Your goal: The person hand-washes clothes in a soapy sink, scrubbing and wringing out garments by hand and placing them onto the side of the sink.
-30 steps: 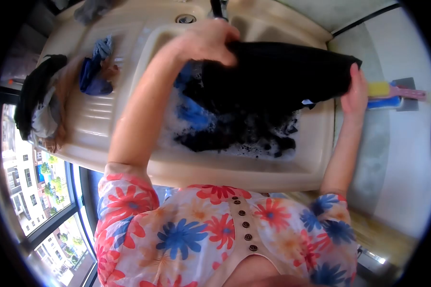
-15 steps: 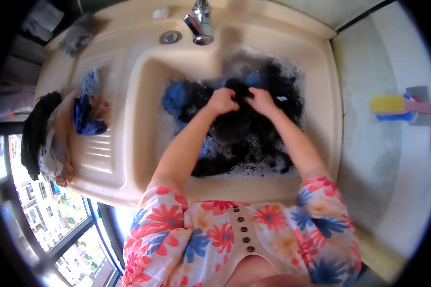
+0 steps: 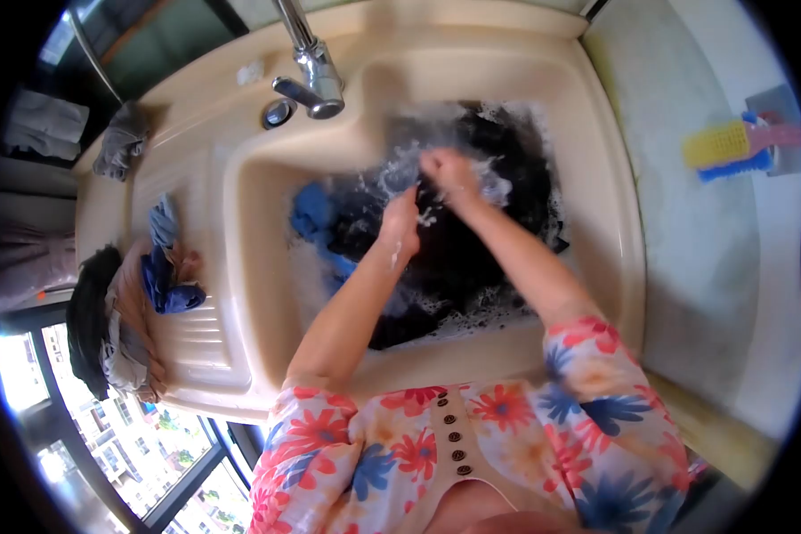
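Note:
Dark, wet laundry (image 3: 472,258) lies in the sudsy water of a beige sink basin (image 3: 252,267). Over it, my left hand (image 3: 400,224) is closed on a black garment, thumb side up. My right hand (image 3: 451,175) is also closed, a little farther forward and to the right, and seems to grip the same dark cloth; splashing foam partly hides what lies between the fists. A blue cloth (image 3: 313,212) floats at the basin's left side, left of my left hand.
A chrome faucet (image 3: 316,84) stands behind the basin. On the ribbed drainboard (image 3: 206,334) lie a navy cloth (image 3: 167,283) and a black garment (image 3: 91,311) over the left edge. Brushes with yellow (image 3: 716,145) and blue bristles hang on the right wall. A window is lower left.
My hands have gone from side by side to staggered, the right one farther forward, and foam now splashes around them. The camera view has shifted and turned slightly.

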The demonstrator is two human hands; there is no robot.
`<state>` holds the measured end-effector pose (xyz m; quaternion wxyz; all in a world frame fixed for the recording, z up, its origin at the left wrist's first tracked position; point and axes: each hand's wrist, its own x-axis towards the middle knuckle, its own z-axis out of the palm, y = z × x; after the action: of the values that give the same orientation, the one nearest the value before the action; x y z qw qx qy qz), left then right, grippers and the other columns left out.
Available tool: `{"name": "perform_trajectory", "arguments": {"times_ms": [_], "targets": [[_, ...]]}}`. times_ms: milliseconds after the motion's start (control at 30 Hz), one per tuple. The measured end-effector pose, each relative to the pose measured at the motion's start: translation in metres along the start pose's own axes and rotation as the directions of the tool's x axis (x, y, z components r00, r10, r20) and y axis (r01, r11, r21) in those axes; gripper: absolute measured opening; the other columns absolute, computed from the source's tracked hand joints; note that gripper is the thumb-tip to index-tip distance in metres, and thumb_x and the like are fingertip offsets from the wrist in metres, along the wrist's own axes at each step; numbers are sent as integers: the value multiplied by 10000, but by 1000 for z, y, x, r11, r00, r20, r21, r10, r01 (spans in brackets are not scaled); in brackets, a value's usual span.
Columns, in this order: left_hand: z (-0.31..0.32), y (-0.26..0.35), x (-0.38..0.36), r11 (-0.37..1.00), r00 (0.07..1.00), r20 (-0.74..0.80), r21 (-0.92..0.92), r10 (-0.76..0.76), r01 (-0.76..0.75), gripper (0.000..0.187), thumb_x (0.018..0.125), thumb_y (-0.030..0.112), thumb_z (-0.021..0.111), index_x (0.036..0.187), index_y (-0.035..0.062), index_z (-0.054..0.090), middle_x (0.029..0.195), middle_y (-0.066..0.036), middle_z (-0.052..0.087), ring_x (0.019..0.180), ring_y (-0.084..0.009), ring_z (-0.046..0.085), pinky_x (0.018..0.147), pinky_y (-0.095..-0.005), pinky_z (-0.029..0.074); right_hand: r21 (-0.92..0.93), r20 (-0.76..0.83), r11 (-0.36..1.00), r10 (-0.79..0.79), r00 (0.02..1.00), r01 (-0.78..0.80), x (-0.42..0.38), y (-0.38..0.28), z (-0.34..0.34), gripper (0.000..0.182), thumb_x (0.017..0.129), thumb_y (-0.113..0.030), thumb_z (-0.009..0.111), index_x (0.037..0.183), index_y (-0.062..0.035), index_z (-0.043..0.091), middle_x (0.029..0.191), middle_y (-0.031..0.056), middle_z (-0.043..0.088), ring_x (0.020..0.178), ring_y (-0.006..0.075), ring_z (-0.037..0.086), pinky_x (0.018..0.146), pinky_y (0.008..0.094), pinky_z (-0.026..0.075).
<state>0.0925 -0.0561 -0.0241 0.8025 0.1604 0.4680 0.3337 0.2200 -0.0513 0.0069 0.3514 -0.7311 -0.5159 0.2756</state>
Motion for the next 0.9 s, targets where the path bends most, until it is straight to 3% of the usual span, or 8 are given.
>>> {"name": "perform_trajectory", "arguments": {"times_ms": [167,367,500,633,700,767,833,900], "targets": [[-46,111,-25,996,995,48,-49,82,-80,379,829,286,589,1065,-9,571,994,-130,621,868,-253,612,772,-367,497,-198,-337,964,102,936,-177,46,72,-73,389,789,-447,568,701,-72,619,718,119,631,694,308,610,608,380,480],[-41,28,20,990,995,95,140,-9,-4,529,826,391,590,1219,52,489,1223,-77,522,1154,-207,449,1011,-335,305,-402,161,875,-221,962,269,-33,33,-3,305,740,-371,615,758,-69,579,805,125,618,822,327,589,705,448,424],[-40,39,4,989,992,27,95,-120,117,616,830,495,533,1255,58,449,1239,-71,505,1136,-213,454,1003,-319,305,-463,-51,828,330,942,-315,9,69,-25,316,688,-365,635,845,-90,640,835,159,637,792,315,620,703,413,496],[-32,25,25,978,972,123,-41,-199,205,525,851,469,514,1184,63,503,1078,-80,580,981,-201,520,871,-314,403,-94,-23,948,-306,952,303,-67,-49,-1,287,709,-394,612,743,-109,606,711,113,609,686,309,611,593,437,482],[-20,25,-6,996,994,87,41,71,-75,370,890,354,465,1103,61,539,1004,-75,596,911,-206,551,812,-333,446,-97,157,837,-521,839,539,-68,-45,1,265,744,-384,588,717,-121,588,694,94,590,662,289,601,573,421,473],[-53,31,11,992,981,-191,108,-42,64,308,898,275,447,1069,35,536,985,-79,599,874,-227,566,803,-393,459,-283,11,891,-367,930,355,-22,-21,-12,399,799,-480,486,719,-106,597,718,104,590,715,271,596,614,419,465],[-54,71,-31,708,961,-10,678,275,-195,289,817,281,558,846,1,626,790,-87,628,763,-227,608,668,-341,453,-344,178,939,65,982,0,23,5,-44,548,827,-585,407,813,-91,644,843,134,611,844,257,589,699,413,460],[-63,104,-57,-40,986,113,993,126,-109,317,789,347,568,810,43,656,813,-137,637,828,-283,619,708,-364,465,-262,147,958,-77,986,114,45,35,-69,461,827,-550,431,977,-173,650,1034,42,617,956,259,566,836,435,424]]}}
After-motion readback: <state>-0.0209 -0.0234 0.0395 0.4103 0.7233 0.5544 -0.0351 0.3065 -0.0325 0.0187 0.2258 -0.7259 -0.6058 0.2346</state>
